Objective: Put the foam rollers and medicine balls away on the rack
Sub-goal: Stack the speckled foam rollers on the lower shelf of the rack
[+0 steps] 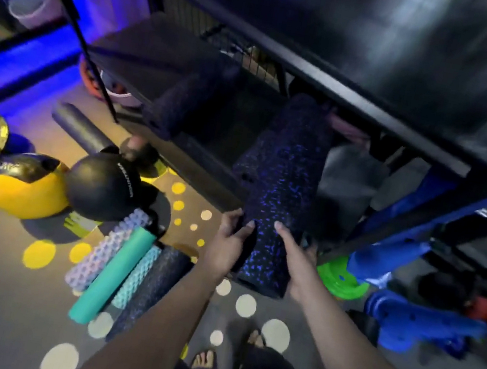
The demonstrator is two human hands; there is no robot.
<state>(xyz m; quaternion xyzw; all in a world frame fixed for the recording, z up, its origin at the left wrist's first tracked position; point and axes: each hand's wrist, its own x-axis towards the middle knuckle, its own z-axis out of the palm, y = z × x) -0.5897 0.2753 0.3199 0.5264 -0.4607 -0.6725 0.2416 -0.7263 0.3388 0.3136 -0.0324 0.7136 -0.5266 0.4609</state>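
The speckled foam roller (280, 190) lies half inside the rack (320, 71), on its lower shelf. The left hand (228, 242) and right hand (292, 258) hold its near end, fingers (248, 225) curled round either side. It is probably light, stiff and grippy, so this end hold suits sliding it deeper.

I see a blue-flecked black foam roller (280, 190) half inside the black metal rack (319, 77); left of it, a teal foam roller (112, 275) lies before a black medicine ball (101, 188).
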